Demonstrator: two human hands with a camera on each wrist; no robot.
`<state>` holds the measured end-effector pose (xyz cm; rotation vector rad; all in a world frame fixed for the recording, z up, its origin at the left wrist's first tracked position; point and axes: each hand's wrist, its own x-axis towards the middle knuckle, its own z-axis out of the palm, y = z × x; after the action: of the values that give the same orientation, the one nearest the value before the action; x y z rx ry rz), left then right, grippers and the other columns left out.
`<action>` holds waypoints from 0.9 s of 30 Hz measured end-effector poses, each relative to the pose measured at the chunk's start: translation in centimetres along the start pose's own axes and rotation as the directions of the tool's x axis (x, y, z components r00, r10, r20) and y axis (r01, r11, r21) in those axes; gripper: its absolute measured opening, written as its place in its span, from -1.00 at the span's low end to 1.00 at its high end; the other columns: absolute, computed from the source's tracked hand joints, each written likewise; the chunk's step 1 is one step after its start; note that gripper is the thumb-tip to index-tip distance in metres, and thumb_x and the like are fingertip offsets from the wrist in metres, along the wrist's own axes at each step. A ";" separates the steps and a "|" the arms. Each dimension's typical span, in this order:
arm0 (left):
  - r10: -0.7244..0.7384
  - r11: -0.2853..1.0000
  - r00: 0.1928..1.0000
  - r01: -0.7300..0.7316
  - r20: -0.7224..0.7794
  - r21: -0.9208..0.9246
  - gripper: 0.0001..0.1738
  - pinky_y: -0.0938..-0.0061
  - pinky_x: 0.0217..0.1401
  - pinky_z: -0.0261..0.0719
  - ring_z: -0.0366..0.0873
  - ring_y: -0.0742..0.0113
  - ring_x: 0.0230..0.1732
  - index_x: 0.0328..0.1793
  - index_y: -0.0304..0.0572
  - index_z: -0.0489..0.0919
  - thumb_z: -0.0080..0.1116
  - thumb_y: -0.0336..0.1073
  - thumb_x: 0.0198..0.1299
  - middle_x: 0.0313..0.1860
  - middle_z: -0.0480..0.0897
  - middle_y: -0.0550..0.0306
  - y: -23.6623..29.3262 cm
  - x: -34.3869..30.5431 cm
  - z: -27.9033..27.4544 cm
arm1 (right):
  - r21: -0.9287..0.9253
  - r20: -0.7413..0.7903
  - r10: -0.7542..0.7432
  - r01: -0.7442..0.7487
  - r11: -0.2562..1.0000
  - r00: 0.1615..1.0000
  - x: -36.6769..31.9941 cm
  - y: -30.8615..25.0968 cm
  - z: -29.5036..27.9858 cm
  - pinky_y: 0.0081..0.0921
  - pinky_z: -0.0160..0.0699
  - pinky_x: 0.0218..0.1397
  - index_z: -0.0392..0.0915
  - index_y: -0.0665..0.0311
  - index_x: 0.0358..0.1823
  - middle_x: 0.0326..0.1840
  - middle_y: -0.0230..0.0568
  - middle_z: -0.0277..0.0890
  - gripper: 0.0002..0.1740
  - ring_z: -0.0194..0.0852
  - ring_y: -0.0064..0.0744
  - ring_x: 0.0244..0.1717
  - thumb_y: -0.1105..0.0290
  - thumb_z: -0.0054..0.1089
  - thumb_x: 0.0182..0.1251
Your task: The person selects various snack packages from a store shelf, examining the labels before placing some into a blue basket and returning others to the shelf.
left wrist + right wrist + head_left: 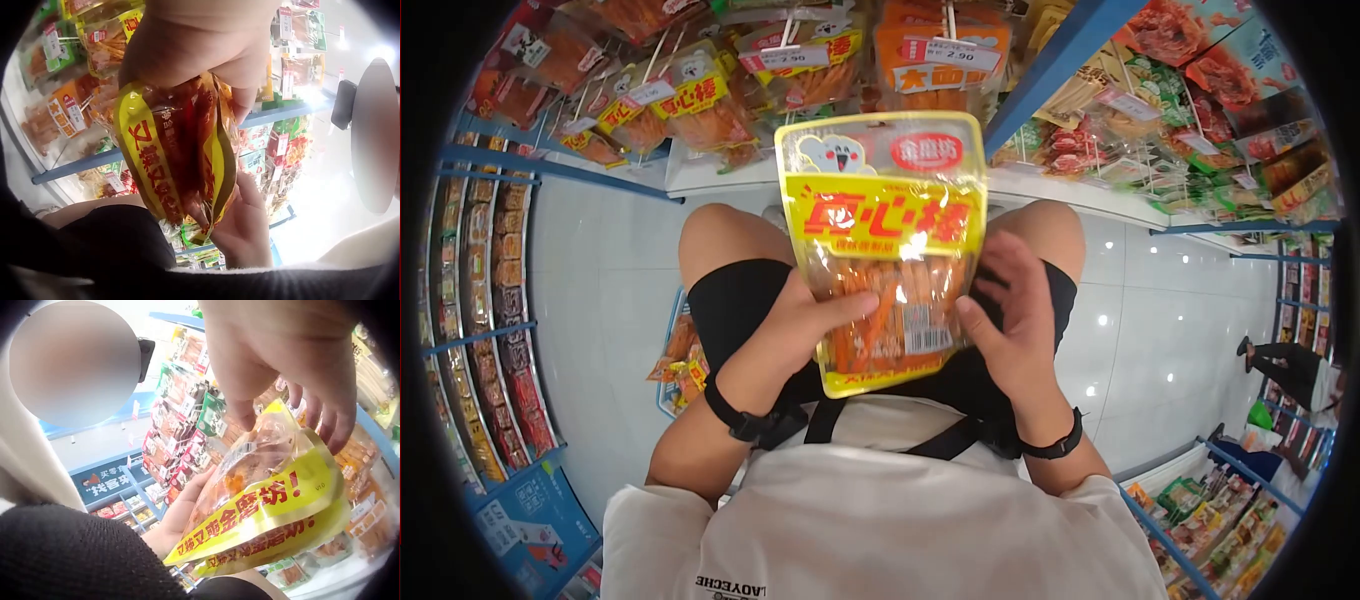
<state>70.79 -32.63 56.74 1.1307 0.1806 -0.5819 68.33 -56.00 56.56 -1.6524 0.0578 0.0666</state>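
Yellow and clear, the snack packet [880,230] is front and centre, held upright above the knees of someone squatting in a shop aisle. Orange sticks show through its window, with red lettering across the yellow band and a barcode low on the front.

The left hand [800,330] clamps the lower left corner, thumb across the front and fingers wrapped behind. The right hand [1015,320] takes the lower right edge, thumb pressed to the front. From the right wrist view its fingers curl over the packet's rim, so both hands are closed on it. The left wrist view shows the bag from its side, pinched from above, with the other palm beneath.

Straight ahead, more hanging packets [700,110] of much the same kind dangle from hooks, white price tags [950,52] clipped in front. A blue shelf [1050,70] runs off to the right, loaded with other bags.

Down by the left knee, a basket [672,310] sits on the pale tiled floor [600,260] with orange packets inside. Far right along the aisle, another person [1285,365] stands well apart.
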 end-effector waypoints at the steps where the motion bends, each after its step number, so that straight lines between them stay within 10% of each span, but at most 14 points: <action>1: 0.015 0.999 1.000 -0.016 -0.025 -0.039 -0.40 0.35 0.24 0.48 0.53 0.29 0.18 0.31 -0.28 0.39 0.32 -0.41 0.12 0.16 0.57 0.07 0.1 0.2 0.2 | -0.064 -0.024 -0.058 0.056 0.996 0.998 0.0 -0.1 -0.2 -0.30 0.33 0.31 0.15 0.30 0.38 0.32 -0.11 0.26 -0.25 0.23 -0.24 0.36 0.51 0.33 0.18; 12: -0.012 0.952 1.000 0.005 -0.022 -0.305 -0.44 0.29 0.22 0.55 0.56 0.19 0.16 0.34 -0.30 0.32 0.19 -0.35 0.23 0.18 0.55 -0.02 2.2 0.3 -0.7 | 0.201 0.117 0.006 -0.030 0.979 0.993 -0.1 -0.8 -0.2 -0.60 0.45 0.03 0.31 0.33 0.18 0.08 -0.21 0.44 -0.53 0.46 -0.57 -0.07 0.69 0.14 0.25; 27: 0.005 0.961 0.999 0.007 0.042 -0.278 -0.39 0.34 0.24 0.50 0.56 0.27 0.15 0.34 -0.32 0.34 0.26 -0.35 0.18 0.18 0.55 0.01 2.2 -1.7 -2.2 | 0.202 0.236 0.192 -0.241 0.949 0.953 -0.2 -2.1 2.2 -0.74 0.45 -0.20 0.19 0.32 0.26 -0.24 -0.30 0.47 -0.40 0.51 -0.61 -0.25 0.70 0.22 0.22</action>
<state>70.87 -29.39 58.26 0.8448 0.2195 -0.5617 68.29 -53.65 58.51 -1.3946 0.0811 0.3930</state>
